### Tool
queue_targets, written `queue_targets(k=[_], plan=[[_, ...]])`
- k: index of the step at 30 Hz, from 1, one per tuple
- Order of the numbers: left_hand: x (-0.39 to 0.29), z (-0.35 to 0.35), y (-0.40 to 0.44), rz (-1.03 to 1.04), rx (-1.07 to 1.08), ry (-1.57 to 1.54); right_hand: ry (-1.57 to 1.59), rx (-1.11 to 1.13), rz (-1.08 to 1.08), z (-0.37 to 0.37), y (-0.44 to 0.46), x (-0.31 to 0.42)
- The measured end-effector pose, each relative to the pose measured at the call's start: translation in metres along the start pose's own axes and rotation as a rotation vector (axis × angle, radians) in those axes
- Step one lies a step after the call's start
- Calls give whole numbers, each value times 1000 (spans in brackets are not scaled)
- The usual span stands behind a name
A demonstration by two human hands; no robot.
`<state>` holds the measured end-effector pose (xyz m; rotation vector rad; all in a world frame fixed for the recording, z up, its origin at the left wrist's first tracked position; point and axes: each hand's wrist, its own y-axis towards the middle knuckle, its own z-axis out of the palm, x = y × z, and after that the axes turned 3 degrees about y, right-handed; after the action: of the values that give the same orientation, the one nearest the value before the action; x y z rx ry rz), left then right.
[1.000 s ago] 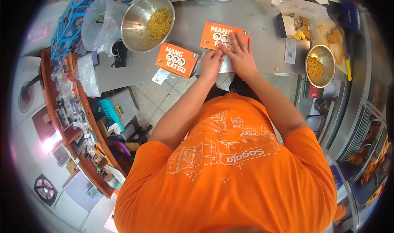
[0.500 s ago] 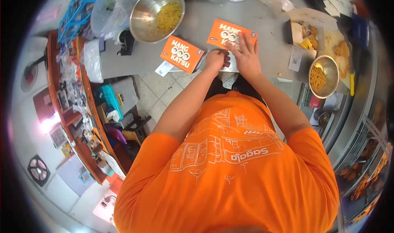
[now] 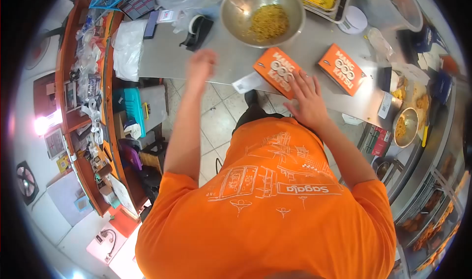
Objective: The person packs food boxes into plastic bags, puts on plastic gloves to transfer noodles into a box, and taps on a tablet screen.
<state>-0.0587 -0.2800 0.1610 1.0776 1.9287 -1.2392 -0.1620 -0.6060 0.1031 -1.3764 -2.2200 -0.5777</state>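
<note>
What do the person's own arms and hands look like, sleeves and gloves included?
Plain orange short sleeves leave the forearms uncovered. The right hand is gloveless, with no watch or band visible at its wrist. The left hand looks gloveless too, but blur hides finer details such as rings.

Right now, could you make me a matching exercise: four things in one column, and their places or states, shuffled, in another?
1. Left hand
2. Right hand
3. Large metal bowl
4. Small metal bowl

A. Right of both orange boxes
B. Blurred, left of both boxes
C. Just beyond the touched box
D. Fingers on an orange box

Pairs: 1-B, 2-D, 3-C, 4-A
</note>
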Motion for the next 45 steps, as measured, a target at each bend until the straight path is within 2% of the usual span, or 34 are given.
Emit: queue_targets(k=[1,3,5,7,9,10,12,13,15,18,19,21,25,27,28,30,31,33,34,36,37,39,41,42,43,44,45], plan=[[32,-42,38,23,-151,-14,-160,70,39,9,9,17],[82,-94,97,67,-368,254,-213,42,108,37,15,21],[107,-106,129,138,-363,285,-361,-33,213,55,16,19],[109,-112,133,203,-356,321,-378,-37,242,64,12,12],[82,-94,125,359,-212,322,-465,-48,239,66,11,11],[83,-90,135,363,-202,326,-469,-49,235,67,10,10],[81,-80,158,306,28,356,-444,-50,241,68,10,10],[77,-77,164,308,37,353,-420,-48,230,67,10,10],[49,-73,164,-136,151,275,-432,-33,239,66,10,12],[51,-78,173,-256,268,115,-436,-64,233,66,12,10],[53,-81,171,-255,269,117,-437,-56,243,66,11,10],[47,-93,147,-243,263,-197,-431,-55,260,66,10,11],[86,-102,115,-235,189,-370,-416,-64,264,65,11,12],[118,-100,112,-252,133,-136,-404,-54,270,65,10,14],[128,-97,119,-257,137,-133,-429,-51,259,65,11,14],[126,-90,136,269,-235,791,-455,-48,251,66,8,14],[128,-90,139,264,-240,793,-463,-47,265,66,6,14],[99,-94,131,322,-417,1237,-458,-55,237,67,12,14],[94,-97,128,308,-453,1240,-474,-67,233,66,12,15],[88,-95,114,223,-256,1025,-478,-80,234,64,12,17],[95,-91,105,243,-156,872,-459,-93,209,64,12,17],[93,-73,67,203,52,583,-444,-14,225,64,12,13],[85,-35,24,92,224,353,-392,0,161,69,10,4],[85,-11,5,130,281,255,-367,-21,152,70,9,2],[56,10,-25,-1,328,156,-343,-44,146,71,9,1],[42,31,-45,57,354,59,-332,-50,127,72,9,0],[35,53,-58,118,385,-38,-179,-130,153,74,8,1]])
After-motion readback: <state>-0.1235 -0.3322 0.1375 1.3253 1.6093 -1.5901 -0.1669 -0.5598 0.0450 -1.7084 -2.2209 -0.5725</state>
